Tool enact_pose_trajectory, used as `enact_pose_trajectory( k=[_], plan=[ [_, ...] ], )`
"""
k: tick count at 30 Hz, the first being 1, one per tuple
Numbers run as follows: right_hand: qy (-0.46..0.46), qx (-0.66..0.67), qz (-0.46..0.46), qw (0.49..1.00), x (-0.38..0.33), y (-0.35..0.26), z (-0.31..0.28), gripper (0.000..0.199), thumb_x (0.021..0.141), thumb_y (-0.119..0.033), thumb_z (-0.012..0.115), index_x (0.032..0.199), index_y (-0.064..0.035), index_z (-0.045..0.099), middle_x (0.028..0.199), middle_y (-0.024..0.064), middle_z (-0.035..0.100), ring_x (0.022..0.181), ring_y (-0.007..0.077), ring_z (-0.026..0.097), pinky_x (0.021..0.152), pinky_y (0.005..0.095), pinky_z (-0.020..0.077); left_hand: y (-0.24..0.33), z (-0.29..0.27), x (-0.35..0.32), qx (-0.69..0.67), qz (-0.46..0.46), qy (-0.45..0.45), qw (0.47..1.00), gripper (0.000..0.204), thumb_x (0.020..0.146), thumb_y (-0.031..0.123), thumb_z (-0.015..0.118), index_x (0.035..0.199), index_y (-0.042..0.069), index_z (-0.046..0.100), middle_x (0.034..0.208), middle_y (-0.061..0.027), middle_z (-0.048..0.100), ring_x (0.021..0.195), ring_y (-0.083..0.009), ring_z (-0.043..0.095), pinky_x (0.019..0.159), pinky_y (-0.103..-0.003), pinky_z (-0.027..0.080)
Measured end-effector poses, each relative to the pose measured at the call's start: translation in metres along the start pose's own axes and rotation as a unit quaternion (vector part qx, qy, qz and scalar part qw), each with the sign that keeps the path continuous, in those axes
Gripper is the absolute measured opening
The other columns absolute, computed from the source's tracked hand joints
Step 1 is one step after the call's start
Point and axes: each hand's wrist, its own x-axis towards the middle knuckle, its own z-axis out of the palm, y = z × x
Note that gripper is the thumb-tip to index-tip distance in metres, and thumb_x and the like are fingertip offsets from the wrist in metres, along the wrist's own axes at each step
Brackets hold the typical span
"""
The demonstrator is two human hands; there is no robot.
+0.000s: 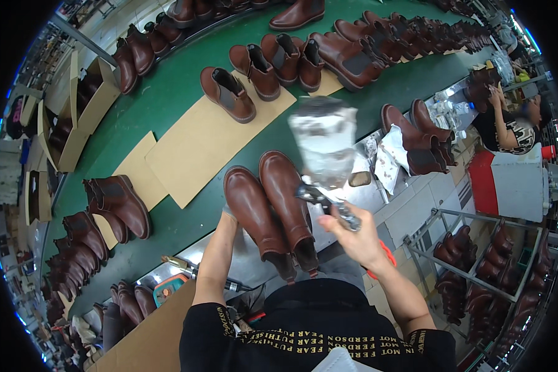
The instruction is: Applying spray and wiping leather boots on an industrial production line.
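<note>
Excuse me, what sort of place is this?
Probably a shoe factory: many brown leather ankle boots line a long green table, and a grey metal-framed rack at the right holds more brown footwear.

Bright; edges bowed; silvery-white bundle (323, 141) apparently motion-blurred.

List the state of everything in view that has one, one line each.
Left hand: against the near boots, fingers mostly hidden
Right hand: closed around the dark tool
Dark tool: gripped, partly blurred
White object: too blurred to tell
Near boots: side by side, toes toward the picture's top
Cardboard sheets: lying flat
Cardboard box: open
Metal rack: loaded with footwear
</note>
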Motion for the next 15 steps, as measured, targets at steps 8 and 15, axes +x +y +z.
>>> enact_pose_trajectory(
  k=[8, 15],
  plan=[
    [0.039, -0.079, -0.017, 0.996, 0.020, -0.012, 0.002, 0.041, 0.087, -0.019, 0.070, 0.117, 0.0066, 0.060, 0.081, 0.0087, 0.065, 0.073, 0.0106, 0.055, 0.068, 0.0272, 0.0473, -0.005, 0.002, -0.003, -0.006, 0.012, 0.001, 1.000, 0.035, 0.100, 0.016, 0.046, 0.134, 0.004, 0.046, 0.129, -0.0077, 0.054, 0.116, -0.0160, 0.050, 0.106, -0.032, 0.038],
    [-0.160, -0.031, -0.018, 0.986, 0.024, -0.024, 0.033, 0.043, 0.086, -0.020, 0.071, 0.120, 0.0045, 0.060, 0.076, 0.0053, 0.063, 0.070, 0.0075, 0.055, 0.064, 0.0248, 0.0478, -0.010, 0.009, -0.006, -0.013, 0.025, 0.006, 1.000, 0.036, 0.100, 0.016, 0.046, 0.134, 0.004, 0.046, 0.130, -0.0074, 0.053, 0.116, -0.0159, 0.050, 0.106, -0.032, 0.038]
  ],
)
